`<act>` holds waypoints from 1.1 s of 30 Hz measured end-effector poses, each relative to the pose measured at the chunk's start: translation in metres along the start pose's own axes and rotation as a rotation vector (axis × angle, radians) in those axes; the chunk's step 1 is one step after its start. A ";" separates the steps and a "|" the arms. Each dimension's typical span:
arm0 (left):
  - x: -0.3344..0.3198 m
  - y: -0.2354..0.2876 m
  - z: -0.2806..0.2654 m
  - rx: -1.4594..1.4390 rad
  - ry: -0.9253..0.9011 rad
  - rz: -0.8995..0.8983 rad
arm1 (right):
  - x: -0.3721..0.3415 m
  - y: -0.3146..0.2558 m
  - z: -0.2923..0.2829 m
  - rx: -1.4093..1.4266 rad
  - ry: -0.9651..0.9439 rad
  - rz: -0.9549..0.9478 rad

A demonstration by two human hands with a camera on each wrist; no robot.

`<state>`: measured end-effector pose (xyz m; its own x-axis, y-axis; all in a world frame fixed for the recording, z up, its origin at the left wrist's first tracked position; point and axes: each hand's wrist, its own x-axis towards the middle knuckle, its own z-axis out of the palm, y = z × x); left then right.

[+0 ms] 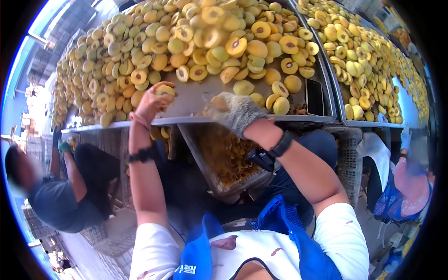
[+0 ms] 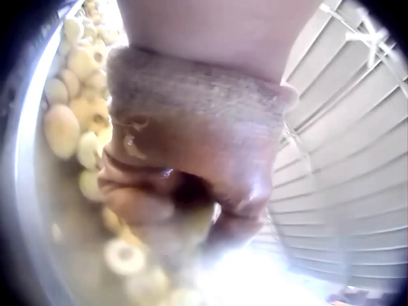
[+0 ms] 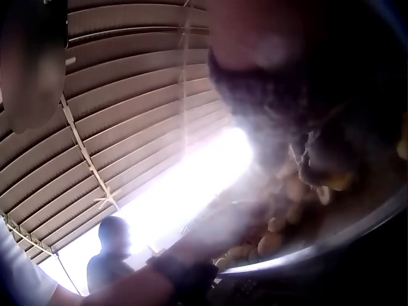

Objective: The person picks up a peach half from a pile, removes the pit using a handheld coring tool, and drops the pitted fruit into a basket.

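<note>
My left hand [image 1: 153, 101] is raised at the metal table's front edge. Its fingers curl round a yellow peach [image 1: 166, 90]. The left wrist view shows this hand [image 2: 191, 185] from the back, with a stained cuff at the wrist and the fingers bent. To its right my right hand [image 1: 237, 113], in a grey knitted glove, is held over the same edge. A blurred orange-yellow peach half [image 3: 339, 182] shows at its curled fingertips in the right wrist view. Many peaches, several cut open with brown centres, lie heaped just beyond both hands.
The metal table [image 1: 196, 95] has a raised front rim. A phone [image 1: 314, 97] lies at its right. Below, between my knees, a crate [image 1: 215, 183] contains brown-orange pieces. Other people work at left [image 1: 60, 196] and right [image 1: 401, 191]. A second heap [image 1: 357, 65] covers the neighbouring table.
</note>
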<state>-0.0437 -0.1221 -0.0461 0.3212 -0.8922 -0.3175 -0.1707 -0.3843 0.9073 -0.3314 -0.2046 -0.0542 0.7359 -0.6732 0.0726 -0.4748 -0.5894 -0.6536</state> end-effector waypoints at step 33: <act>-0.013 0.008 0.104 -1.159 -0.118 0.293 | 0.017 -0.028 0.069 0.327 0.152 0.103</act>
<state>-0.1462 -0.1379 -0.0629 0.3128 -0.9495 -0.0258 0.7362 0.2252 0.6383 -0.2720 -0.1690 -0.0869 0.6007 -0.7946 0.0883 -0.3456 -0.3577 -0.8676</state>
